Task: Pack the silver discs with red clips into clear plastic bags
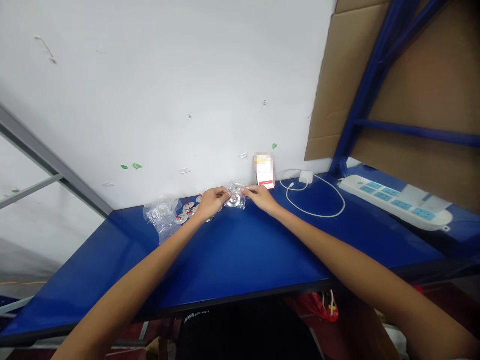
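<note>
A small clear plastic bag (237, 190) is stretched between my two hands above the blue table. A round silvery disc (233, 201) with a red mark shows in or behind the plastic; I cannot tell which. My left hand (213, 204) pinches the bag's left side, and my right hand (263, 198) pinches its upper right edge. Left of my left hand lie several similar silvery discs with red bits (188, 207), partly hidden by that hand and forearm. Beside them rests a heap of clear plastic bags (161, 212).
A phone (264, 172) with a lit screen leans on the white wall (210, 90). Right of it lies a white charger (306, 177) with a looped cable. A white power strip (397, 202) sits at the right. Cardboard (337, 80) and blue frame bars (362, 105) rise behind.
</note>
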A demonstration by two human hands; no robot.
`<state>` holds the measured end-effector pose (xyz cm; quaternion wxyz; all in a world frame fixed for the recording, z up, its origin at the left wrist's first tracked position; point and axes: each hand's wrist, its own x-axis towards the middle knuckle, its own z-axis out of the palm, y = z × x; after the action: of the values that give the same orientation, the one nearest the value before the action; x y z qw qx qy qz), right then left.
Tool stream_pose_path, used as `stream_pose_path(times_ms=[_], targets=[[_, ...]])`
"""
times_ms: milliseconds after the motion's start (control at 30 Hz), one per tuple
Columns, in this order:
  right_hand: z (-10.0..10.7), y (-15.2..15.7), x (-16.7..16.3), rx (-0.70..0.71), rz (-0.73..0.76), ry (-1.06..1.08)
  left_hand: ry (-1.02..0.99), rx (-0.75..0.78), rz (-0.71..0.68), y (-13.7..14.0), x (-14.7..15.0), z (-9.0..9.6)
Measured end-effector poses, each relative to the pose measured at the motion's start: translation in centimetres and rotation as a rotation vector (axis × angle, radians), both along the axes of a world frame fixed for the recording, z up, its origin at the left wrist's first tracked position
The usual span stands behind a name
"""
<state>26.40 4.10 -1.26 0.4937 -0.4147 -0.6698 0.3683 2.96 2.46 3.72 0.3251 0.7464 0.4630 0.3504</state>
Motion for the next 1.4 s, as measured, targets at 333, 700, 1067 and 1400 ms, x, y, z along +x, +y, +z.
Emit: stream_pose_path(times_ms=[333,700,1067,1400], targets=[[0.9,-0.8,0.6,-0.249,0.409,0.170,-0.263,0.196,-0.110,-0.6,0.2,-1.9],[3.0,-3.9,-0.2,0.538,-0.167,-0.150,-0.290,0.125,-0.050,-1.2,0.4,-3.1],[2.8,-4.9,-1.3,0.610,-0.157,-0.357,-0.320,0.193,-0.030,-2.5,1.1,-2.2],[1.9,-4.5,-2.0,0.190,0.082,-0.023,-0.090,0.548,0.080,-3.1,0.9,-1.3]])
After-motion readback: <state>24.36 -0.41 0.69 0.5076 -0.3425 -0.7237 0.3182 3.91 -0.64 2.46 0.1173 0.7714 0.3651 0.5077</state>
